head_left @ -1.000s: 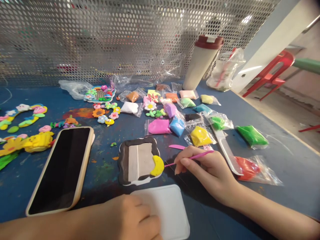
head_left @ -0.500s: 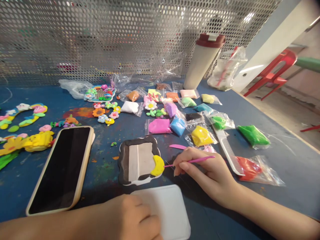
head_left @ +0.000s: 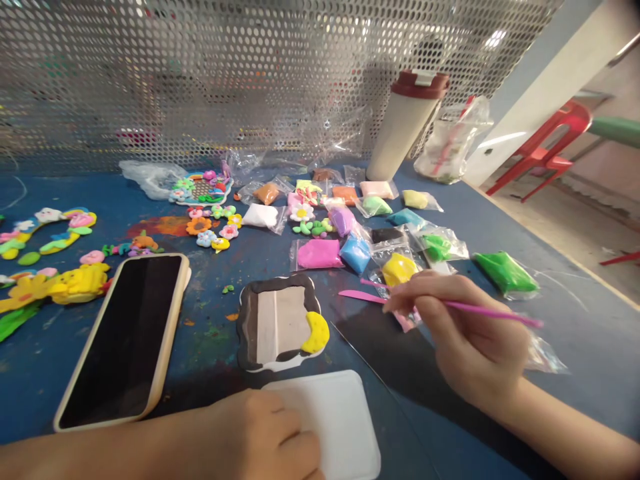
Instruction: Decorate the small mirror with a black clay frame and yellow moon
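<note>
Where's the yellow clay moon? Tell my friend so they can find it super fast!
Find the phone lying on the blue table. To its right is a flat clay plaque with a dark border and pale middle. The yellow crescent moon sits on that plaque's right edge, the only bright yellow shape on it.

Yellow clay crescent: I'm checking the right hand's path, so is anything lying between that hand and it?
Nothing solid blocks it. Between the right hand and the yellow clay crescent lies only a thin dark strand, flat on the blue table. A pink clay spatula lies just off that line.
</note>
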